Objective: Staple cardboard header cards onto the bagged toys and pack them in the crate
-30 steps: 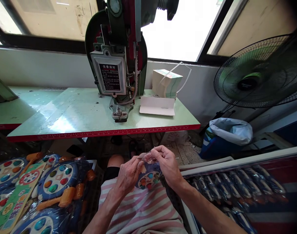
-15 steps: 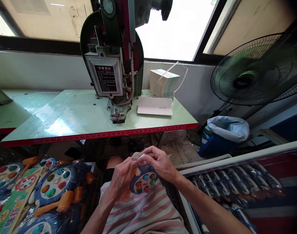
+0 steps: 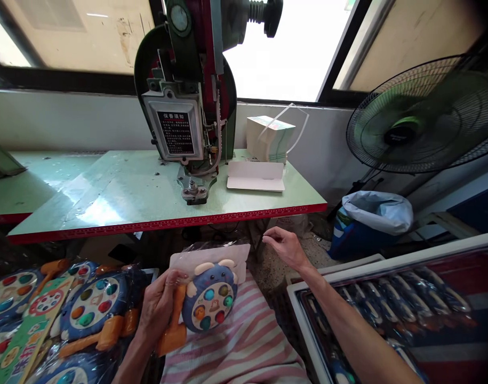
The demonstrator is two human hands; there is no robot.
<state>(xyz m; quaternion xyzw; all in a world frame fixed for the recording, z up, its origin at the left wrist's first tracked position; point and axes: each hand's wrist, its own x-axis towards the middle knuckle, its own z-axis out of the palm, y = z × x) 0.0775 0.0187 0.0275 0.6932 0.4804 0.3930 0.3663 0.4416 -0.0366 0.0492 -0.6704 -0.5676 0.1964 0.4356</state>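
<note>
My left hand is closed on the left edge of a clear plastic bag. Inside the bag are a round blue toy with colored knobs and cream ears, an orange toy hammer and a white card behind the toy's top. The bagged toy is held tilted above my lap, its face toward me. To the right of the bag, apart from it, my right hand is raised with its fingers loosely bent. I see nothing in it.
Bagged blue toys are piled at the left with a green printed card. Ahead stands a machine on a green table, near a card stack. On the right are a white-rimmed crate of packed toys, a sack and a fan.
My right hand has let go of the bag's top and moved right. My left hand has shifted left and lower on the bag, and the toy now faces me in full view.
</note>
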